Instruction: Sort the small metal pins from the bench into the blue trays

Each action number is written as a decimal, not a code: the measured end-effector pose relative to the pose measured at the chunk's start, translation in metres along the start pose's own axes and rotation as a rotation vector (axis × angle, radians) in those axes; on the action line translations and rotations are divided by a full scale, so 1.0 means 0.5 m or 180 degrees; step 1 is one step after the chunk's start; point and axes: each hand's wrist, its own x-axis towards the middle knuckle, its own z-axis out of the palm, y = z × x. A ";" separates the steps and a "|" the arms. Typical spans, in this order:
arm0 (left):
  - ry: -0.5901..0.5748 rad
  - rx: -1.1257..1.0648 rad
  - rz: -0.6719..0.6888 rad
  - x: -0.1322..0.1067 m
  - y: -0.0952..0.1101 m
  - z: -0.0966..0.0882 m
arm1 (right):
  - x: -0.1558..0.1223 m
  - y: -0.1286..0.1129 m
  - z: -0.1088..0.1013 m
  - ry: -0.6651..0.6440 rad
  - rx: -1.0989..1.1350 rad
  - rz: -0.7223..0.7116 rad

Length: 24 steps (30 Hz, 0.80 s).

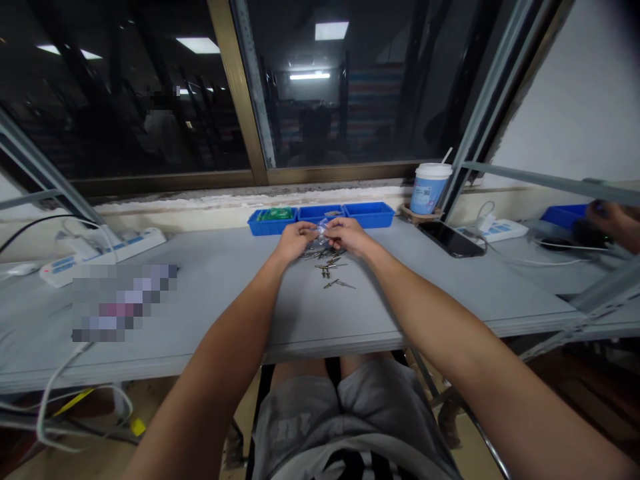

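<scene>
Crosswise, thin end rightward, a metal rivet [329,266] below fingers [335,231] pinched on a clear bag [323,229]

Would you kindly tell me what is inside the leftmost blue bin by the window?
A green, plastic-looking bundle lies inside the leftmost blue bin. It covers whatever is directly beneath it, so anything underneath cannot be seen.

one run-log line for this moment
left hand: pinching clear plastic | right hand: pinching same plastic | tabletop: small metal pieces, loose, near hands | beyond: blue bins
</scene>
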 end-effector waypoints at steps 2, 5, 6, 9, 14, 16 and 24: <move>0.0043 -0.0011 0.0049 0.001 -0.002 0.000 | 0.003 0.004 -0.002 -0.0032 0.0045 -0.0042; 0.0175 0.0033 0.0231 0.002 -0.003 0.003 | 0.009 0.011 -0.007 0.0034 -0.0005 -0.0264; 0.0218 0.0082 0.0318 0.002 -0.003 0.003 | 0.012 0.013 -0.008 0.0087 -0.0041 -0.0364; 0.0355 0.0255 0.0619 0.003 0.000 0.004 | 0.016 0.016 -0.011 0.0276 -0.0112 -0.0645; 0.0397 0.0253 0.1001 0.003 0.003 0.005 | 0.007 0.002 -0.009 0.0402 -0.0143 -0.0904; 0.0331 0.0211 0.0982 0.002 0.003 0.007 | 0.002 -0.003 -0.008 0.0411 -0.0186 -0.0911; 0.0277 0.0001 0.0653 0.003 0.003 0.013 | 0.004 0.003 -0.003 0.0334 -0.0360 -0.0588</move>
